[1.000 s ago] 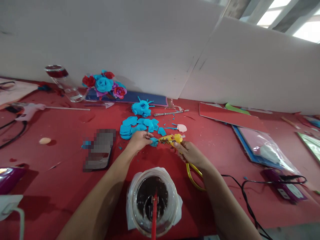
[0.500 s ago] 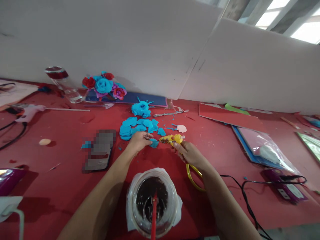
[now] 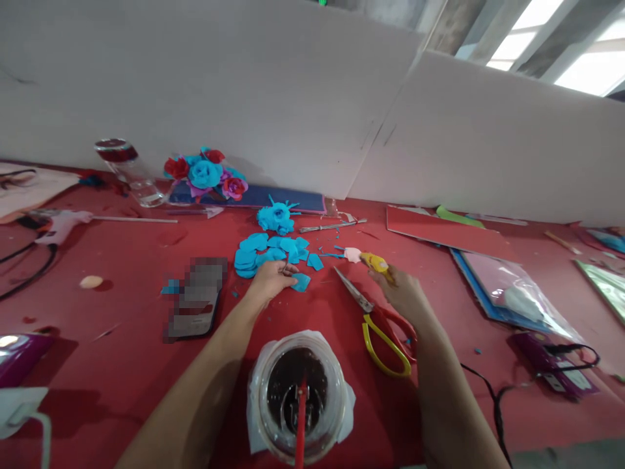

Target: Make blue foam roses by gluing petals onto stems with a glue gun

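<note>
My left hand point(image 3: 274, 277) is closed, pinching a blue paper petal point(image 3: 301, 283) between thumb and fingers. Right beside it lies a pile of blue petals point(image 3: 247, 259), with a loose one to the right. My right hand point(image 3: 401, 291) grips a small yellow bottle point(image 3: 375, 262), whose narrow end points left towards a pale pink scrap point(image 3: 352, 255). Below that hand, scissors point(image 3: 385, 335) with one red and one yellow handle lie on the red table, partly behind my right wrist. A blue paper flower point(image 3: 276, 217) rests behind the pile.
A clear cup with dark liquid point(image 3: 317, 423) and a red straw stands between my forearms. Left are a phone point(image 3: 198, 299) and a glue gun point(image 3: 63, 226). Behind stand a glass bottle point(image 3: 139, 182) and a flower bunch point(image 3: 205, 172). Cables and a purple device point(image 3: 551, 365) lie right.
My right hand has moved right with the yellow bottle, away from the petal in my left hand. The scissors' blades have come into view. My left hand keeps its pinch.
</note>
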Tool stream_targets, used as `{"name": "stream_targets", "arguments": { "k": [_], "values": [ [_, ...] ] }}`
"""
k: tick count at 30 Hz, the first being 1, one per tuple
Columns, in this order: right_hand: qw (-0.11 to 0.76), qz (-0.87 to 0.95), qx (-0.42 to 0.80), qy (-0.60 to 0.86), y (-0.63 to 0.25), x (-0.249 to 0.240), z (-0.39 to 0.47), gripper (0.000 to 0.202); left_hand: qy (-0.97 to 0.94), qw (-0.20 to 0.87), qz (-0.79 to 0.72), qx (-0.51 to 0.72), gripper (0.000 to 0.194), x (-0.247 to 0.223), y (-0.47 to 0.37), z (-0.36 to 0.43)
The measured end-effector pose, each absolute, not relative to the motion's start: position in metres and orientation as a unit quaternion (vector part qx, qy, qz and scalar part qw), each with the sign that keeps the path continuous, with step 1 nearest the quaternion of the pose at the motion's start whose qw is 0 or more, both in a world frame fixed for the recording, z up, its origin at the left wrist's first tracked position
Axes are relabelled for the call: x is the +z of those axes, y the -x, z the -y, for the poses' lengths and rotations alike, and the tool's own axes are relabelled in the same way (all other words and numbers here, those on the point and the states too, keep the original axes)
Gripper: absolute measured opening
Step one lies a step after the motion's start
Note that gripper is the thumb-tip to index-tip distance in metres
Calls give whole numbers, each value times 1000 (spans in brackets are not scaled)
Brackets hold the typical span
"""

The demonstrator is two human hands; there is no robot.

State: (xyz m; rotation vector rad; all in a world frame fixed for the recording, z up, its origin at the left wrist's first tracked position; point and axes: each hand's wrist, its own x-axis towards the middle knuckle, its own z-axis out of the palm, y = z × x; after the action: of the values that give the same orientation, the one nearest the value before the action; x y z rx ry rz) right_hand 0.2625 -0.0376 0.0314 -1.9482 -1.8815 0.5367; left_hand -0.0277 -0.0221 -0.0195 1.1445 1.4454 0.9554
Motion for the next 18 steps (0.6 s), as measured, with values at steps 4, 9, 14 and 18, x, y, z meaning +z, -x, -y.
{"name": "stream_targets", "arguments": {
  "k": [4, 9, 14, 18],
  "values": [
    [64, 656, 7, 752, -286, 24, 37, 33, -463, 521, -579, 423, 22, -11, 26, 26],
    [175, 688, -70, 701, -247, 45, 45, 46, -505, 495, -542, 454, 33, -4, 24, 29],
    [168, 823, 67, 538, -166, 73, 45, 30, -532, 472, -518, 476, 36, -13, 18, 28],
    [40, 823, 77, 561, -135, 74, 39, 22, -554, 466, -525, 448, 39, -18, 17, 27]
  ]
}}
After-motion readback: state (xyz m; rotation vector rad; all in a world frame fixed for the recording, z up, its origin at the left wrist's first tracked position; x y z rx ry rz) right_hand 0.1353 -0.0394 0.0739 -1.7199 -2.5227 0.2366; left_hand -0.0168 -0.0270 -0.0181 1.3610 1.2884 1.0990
